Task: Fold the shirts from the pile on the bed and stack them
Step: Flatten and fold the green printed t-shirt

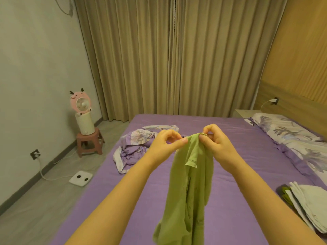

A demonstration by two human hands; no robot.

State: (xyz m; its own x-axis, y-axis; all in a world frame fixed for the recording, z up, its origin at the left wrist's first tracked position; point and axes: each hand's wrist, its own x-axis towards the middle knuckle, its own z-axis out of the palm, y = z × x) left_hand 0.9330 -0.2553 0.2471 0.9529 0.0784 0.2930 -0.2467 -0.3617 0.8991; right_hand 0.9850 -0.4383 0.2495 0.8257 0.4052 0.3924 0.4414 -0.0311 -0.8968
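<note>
Green shirt held up over the purple bed, hanging limp and bunched from a pinched top edge down past the bottom of the view; one short sleeve flapping loose just below the fingers. No brand, label or writing readable on it.

Left hand pinching the top hem between thumb and forefinger, remaining fingers curled in toward the palm. Right hand gripping the same edge just beside, thumb and forefinger closed on the cloth, other fingers curled tight above. Both sets of fingertips nearly touching, only a narrow strip of hem between them.

Beyond the left fingers, lying crumpled on the sheet: a floral purple-and-white garment, well apart from the held shirt. Far to the right of the right fingers and nearer the viewer: a stack of folded white clothes at the bed's edge, a sliver of green under it. Further right and beyond: a floral pillow.

Off the bed, far left of the left fingers: a pink cartoon fan on a white cylinder atop a pink stool; a white bathroom scale on the floor. Beige curtains behind, no lettering legible anywhere
</note>
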